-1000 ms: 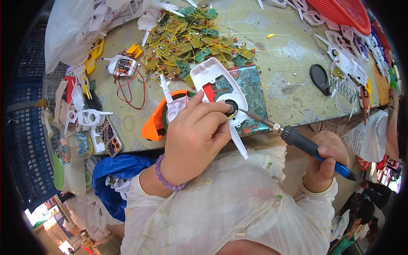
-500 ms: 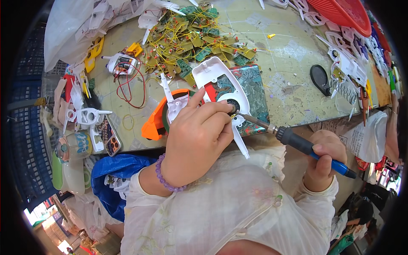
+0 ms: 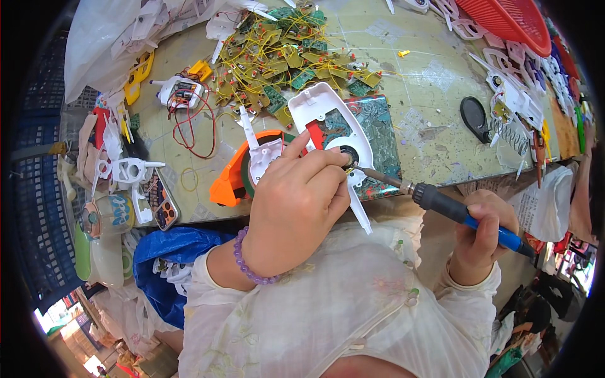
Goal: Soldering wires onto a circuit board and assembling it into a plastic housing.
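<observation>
My right hand (image 3: 484, 234) is wrapped round the blue and black handle of a soldering iron (image 3: 444, 206). Its metal tip points left and reaches a round black part (image 3: 346, 155) set in a white plastic housing (image 3: 313, 104). My left hand (image 3: 301, 195), with a purple bead bracelet, is curled over the housing's near left side; its fingertips press at the round part, and the thumb is hidden. Left of these fingers lie a smaller white plastic piece (image 3: 263, 157) and an orange tape dispenser-like object (image 3: 228, 183). Beneath the housing is a dark, speckled flat board (image 3: 378, 135).
A heap of green circuit boards with yellow wires (image 3: 290, 53) covers the far middle. At left are a white battery case with red wires (image 3: 181, 93) and a phone (image 3: 165, 211). A black oval piece (image 3: 474, 118), white plastic parts (image 3: 517, 94) and a red basket (image 3: 510, 22) are at right.
The soldering iron and my right hand have shifted slightly right and down, with the tip still at the round part. My left hand and the housing have moved slightly right.
</observation>
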Tool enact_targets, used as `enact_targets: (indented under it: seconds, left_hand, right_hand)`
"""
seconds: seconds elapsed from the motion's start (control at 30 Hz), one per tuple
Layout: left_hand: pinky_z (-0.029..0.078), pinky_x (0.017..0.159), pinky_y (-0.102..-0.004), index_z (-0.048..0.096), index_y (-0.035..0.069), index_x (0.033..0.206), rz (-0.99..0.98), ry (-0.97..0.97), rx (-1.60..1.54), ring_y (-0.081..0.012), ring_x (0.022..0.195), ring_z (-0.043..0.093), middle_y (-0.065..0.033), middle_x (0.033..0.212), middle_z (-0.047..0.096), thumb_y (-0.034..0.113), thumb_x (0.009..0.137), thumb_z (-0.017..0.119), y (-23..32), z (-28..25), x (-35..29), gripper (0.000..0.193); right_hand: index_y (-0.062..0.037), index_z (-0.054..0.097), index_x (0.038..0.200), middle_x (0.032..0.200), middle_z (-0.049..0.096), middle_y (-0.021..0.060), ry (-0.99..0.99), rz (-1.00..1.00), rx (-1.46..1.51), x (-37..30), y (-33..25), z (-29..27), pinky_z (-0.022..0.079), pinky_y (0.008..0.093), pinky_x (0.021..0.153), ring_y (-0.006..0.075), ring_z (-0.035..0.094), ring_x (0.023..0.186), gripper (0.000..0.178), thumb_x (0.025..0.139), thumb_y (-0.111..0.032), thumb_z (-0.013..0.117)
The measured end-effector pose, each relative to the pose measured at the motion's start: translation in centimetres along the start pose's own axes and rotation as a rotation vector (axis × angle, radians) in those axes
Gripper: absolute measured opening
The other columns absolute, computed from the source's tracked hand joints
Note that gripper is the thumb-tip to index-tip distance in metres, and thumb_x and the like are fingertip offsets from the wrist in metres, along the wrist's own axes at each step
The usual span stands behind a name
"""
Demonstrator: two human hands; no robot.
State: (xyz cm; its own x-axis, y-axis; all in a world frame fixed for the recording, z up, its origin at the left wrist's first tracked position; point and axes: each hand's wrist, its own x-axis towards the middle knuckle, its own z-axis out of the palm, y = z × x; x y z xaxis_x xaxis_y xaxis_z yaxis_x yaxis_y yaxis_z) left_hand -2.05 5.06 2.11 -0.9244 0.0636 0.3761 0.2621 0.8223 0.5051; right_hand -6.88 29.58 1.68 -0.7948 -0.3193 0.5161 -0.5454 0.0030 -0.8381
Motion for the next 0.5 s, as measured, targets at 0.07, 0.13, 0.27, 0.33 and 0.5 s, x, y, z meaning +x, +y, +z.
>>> enact_targets:
  seconds: [0.07,0.13,0.27,0.33,0.5]
  left_hand:
    - [0.048,0.094,-0.0458,0.06,0.001,0.074,0.031,0.004,0.016,-0.0257,0.077,0.063,-0.0058,0.087,0.065,0.002,0.069,0.068,-0.1,0.1,0.0,0.01]
    - [0.048,0.094,-0.0457,0.06,0.001,0.074,0.031,0.004,0.01,-0.0258,0.078,0.063,-0.0058,0.087,0.065,0.002,0.069,0.068,0.0,0.1,0.1,0.01]
    - [0.048,0.094,-0.0455,0.06,0.001,0.074,0.027,-0.003,0.003,-0.0271,0.079,0.063,-0.0063,0.087,0.065,0.002,0.068,0.068,0.0,0.0,0.2,0.01]
    - [0.048,0.093,-0.0453,0.06,0.001,0.074,0.033,-0.012,-0.004,-0.0283,0.08,0.063,-0.0068,0.087,0.065,0.002,0.068,0.068,0.1,0.1,0.4,0.01]
    - [0.048,0.094,-0.0454,0.061,0.003,0.073,-0.004,-0.006,0.013,-0.0302,0.081,0.063,-0.0077,0.086,0.066,0.001,0.068,0.067,0.3,-0.1,0.3,0.007]
  right_hand:
    - [-0.0015,0.056,0.089,0.059,0.053,0.0067,0.02,0.023,0.043,-0.5,0.5,-0.2,0.036,0.027,0.044,0.0147,0.049,0.046,0.019,0.092,-0.02,0.05]
    - [-0.0003,0.054,0.088,0.059,0.05,0.0071,0.093,-0.016,0.058,-1.6,1.1,-0.2,0.035,0.0257,0.044,0.014,0.047,0.047,0.022,0.093,-0.021,0.047]
    - [0.0001,0.053,0.088,0.063,0.05,0.0087,0.277,-0.066,0.083,-3.2,1.7,-1.4,0.035,0.0235,0.045,0.0138,0.045,0.051,0.028,0.096,-0.024,0.042]
    - [0.0001,0.055,0.092,0.067,0.053,0.0085,0.431,-0.014,0.126,-4.2,1.7,-2.4,0.039,0.0271,0.048,0.0162,0.051,0.057,0.028,0.094,-0.028,0.052]
    - [0.003,0.057,0.105,0.08,0.06,0.0114,0.65,-0.106,-0.413,-2.9,2.6,-5.9,0.043,0.0235,0.06,0.0164,0.056,0.069,0.037,0.091,-0.031,0.061]
